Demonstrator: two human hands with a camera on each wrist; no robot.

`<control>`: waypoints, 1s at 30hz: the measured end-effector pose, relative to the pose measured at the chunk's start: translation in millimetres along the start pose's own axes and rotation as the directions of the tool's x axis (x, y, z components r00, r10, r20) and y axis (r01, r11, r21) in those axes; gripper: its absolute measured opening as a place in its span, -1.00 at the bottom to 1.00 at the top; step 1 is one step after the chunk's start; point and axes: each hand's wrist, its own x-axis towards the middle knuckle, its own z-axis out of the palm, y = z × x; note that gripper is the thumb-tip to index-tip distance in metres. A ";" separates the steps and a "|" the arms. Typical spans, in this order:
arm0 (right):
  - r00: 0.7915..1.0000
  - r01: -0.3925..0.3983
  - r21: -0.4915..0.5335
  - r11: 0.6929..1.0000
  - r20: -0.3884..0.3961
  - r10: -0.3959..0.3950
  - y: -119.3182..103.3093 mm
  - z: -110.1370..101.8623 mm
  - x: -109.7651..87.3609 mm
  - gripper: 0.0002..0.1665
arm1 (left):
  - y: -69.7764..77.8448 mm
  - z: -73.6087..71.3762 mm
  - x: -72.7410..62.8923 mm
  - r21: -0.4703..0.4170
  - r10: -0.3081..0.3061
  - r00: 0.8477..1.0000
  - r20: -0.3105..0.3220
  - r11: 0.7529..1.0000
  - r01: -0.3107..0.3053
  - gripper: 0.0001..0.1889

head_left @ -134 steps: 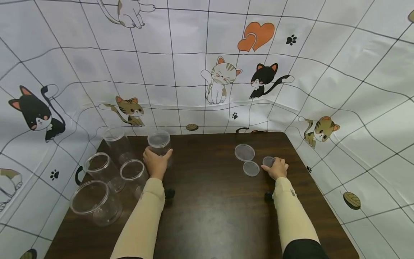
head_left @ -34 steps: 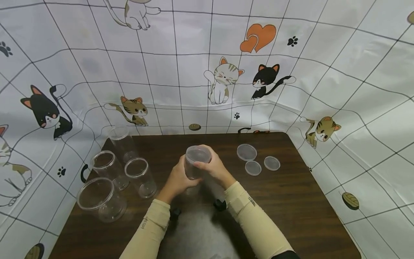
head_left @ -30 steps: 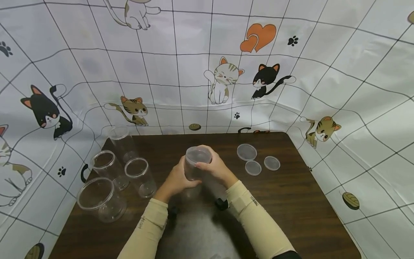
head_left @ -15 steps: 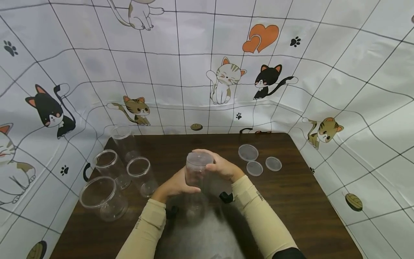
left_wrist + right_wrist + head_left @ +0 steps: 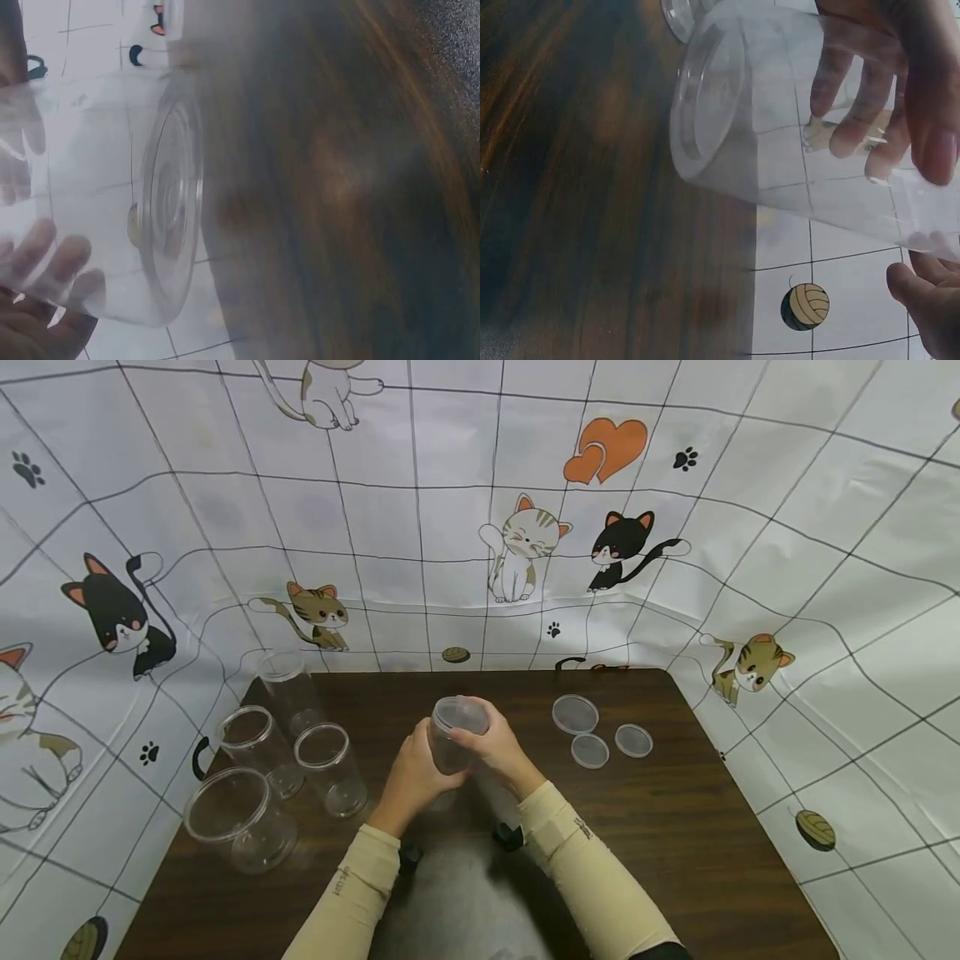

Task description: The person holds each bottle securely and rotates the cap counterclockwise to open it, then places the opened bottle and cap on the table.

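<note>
We are gripping the clear jar (image 5: 447, 752), left of the lids (image 5: 590, 751), between curled left hand (image 5: 415, 774) and right hand (image 5: 497, 745); judging it light, slick; best held mid-wall.

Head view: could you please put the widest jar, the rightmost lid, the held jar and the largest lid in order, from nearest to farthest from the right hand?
From the right hand:
1. The held jar, in its grip.
2. The largest lid, to its right.
3. The rightmost lid, further right.
4. The widest jar, over on the left.
</note>
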 end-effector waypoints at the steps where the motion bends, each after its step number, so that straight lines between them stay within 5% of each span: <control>1: 1.000 0.002 -0.003 1.000 0.006 -0.002 -0.9 -0.4 0.1 0.13 | -0.1 -1.2 -0.1 -0.014 0.004 1.000 0.010 1.000 -0.004 0.09; 6: 0.993 0.035 -0.083 0.996 0.112 -0.026 -8.5 -9.7 1.3 0.13 | -3.2 -10.9 1.8 -0.116 0.022 0.990 0.137 0.993 -0.006 0.14; 9: 0.957 0.077 -0.034 0.996 0.284 -0.065 -11.7 -22.0 3.9 0.25 | -5.4 -19.6 3.8 -0.254 0.083 0.957 0.277 0.967 -0.010 0.15; 11: 0.898 0.096 0.060 0.994 0.426 -0.113 -11.4 -30.7 6.0 0.25 | -5.3 -24.5 4.8 -0.391 0.159 0.909 0.384 0.920 0.005 0.11; 15: 0.747 0.092 0.229 0.969 0.628 -0.219 -11.2 -40.9 10.1 0.19 | -1.7 -29.2 6.1 -0.625 0.327 0.788 0.521 0.775 0.091 -0.05; 17: 0.712 0.076 0.262 0.962 0.662 -0.237 -11.0 -42.5 11.5 0.22 | 0.1 -29.6 5.7 -0.664 0.357 0.762 0.540 0.737 0.125 -0.12; 18: 0.722 0.071 0.254 0.965 0.654 -0.225 -10.6 -43.2 11.5 0.24 | 1.1 -29.3 5.6 -0.668 0.353 0.766 0.536 0.733 0.130 -0.13; 20: 0.780 0.055 0.222 0.973 0.598 -0.181 -9.4 -43.8 9.8 0.31 | 1.2 -27.0 5.0 -0.638 0.295 0.810 0.507 0.761 0.122 -0.12; 23: 0.882 0.035 0.151 0.988 0.460 -0.101 -4.4 -41.7 5.4 0.40 | -1.7 -20.3 3.4 -0.460 0.120 0.913 0.391 0.884 0.081 -0.04; 25: 0.930 0.035 0.102 0.994 0.361 -0.070 -0.9 -36.5 2.9 0.46 | -3.3 -15.3 2.4 -0.292 -0.018 0.967 0.256 0.952 0.095 0.03; 27: 0.955 0.038 0.068 0.997 0.292 -0.056 2.5 -28.1 1.8 0.49 | -4.0 -10.7 1.9 -0.123 -0.092 0.989 0.114 0.987 0.106 0.08; 30: 0.976 0.032 0.057 0.998 0.211 -0.044 3.3 -13.8 0.9 0.53 | -2.2 -5.6 2.0 0.031 -0.089 0.995 -0.042 0.995 0.090 0.10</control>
